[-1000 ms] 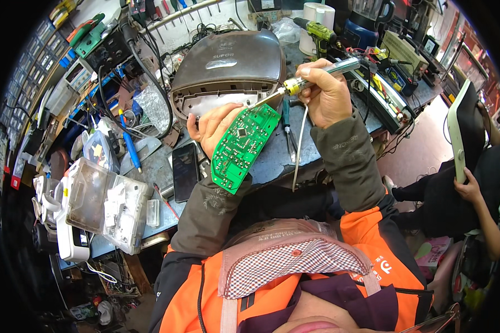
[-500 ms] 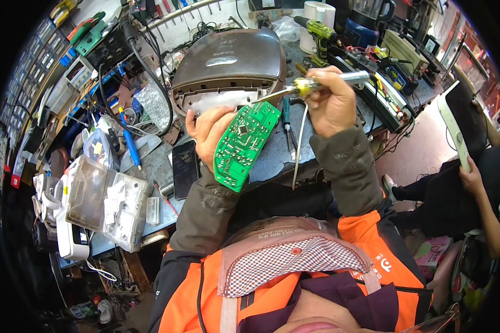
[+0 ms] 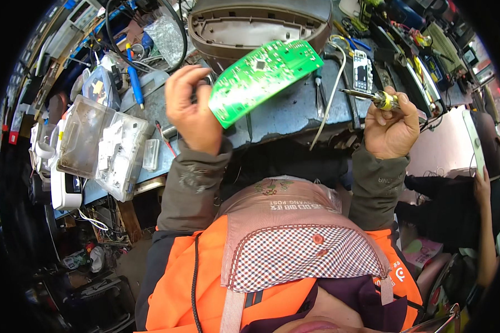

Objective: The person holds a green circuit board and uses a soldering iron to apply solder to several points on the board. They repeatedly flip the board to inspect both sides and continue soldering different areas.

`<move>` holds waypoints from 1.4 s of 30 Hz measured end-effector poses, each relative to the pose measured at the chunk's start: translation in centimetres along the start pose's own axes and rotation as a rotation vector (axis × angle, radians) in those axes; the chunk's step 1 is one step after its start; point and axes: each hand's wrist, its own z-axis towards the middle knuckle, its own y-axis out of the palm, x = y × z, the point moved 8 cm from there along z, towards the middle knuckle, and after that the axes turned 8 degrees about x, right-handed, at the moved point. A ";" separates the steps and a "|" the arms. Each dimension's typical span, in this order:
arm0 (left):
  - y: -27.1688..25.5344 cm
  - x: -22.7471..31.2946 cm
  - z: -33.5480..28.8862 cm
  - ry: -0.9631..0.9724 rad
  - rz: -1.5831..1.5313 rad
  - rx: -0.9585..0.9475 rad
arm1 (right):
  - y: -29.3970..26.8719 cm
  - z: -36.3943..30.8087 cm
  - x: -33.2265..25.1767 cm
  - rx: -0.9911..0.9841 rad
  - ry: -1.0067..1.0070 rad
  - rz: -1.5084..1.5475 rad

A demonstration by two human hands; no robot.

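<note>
My left hand point(image 3: 193, 105) is closed on one end of a green circuit board point(image 3: 255, 83). The board slants up to the right, its face with solder points and a small square chip turned toward me. Behind it stands a brown appliance point(image 3: 261, 14) with a rounded housing and an open front recess. On the right, my right hand point(image 3: 393, 130) grips a screwdriver point(image 3: 388, 101) by its yellow and clear handle. Its metal shaft points left, apart from the board. A white cable point(image 3: 331, 105) hangs over the bench edge between the hands.
An open clear plastic box point(image 3: 116, 166) with white parts sits at the bench's left. Pliers point(image 3: 320, 95), a blue pen-like tool point(image 3: 134, 86) and a white-and-black panel point(image 3: 363, 71) lie on the bench. Another person's hand point(image 3: 481, 180) holds a pale panel at far right.
The screwdriver has moved away from the board to the right and lower. The board has tilted flatter and shifted right. My view has dropped toward the bench's front edge.
</note>
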 end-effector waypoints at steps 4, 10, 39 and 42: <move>-2.4 -3.3 -0.1 -0.342 -0.054 -0.035 | -3.0 -1.2 0.4 0.072 0.006 0.023; -4.1 -1.6 -1.6 -0.423 -0.057 -0.091 | -4.7 -2.4 0.6 0.066 0.025 0.026; -15.6 -7.5 -0.3 -0.558 0.092 -0.135 | -9.5 -5.8 3.3 0.116 0.046 -0.032; -15.8 -6.7 -1.1 -0.527 0.027 -0.145 | -10.3 -5.8 3.5 0.129 0.071 -0.040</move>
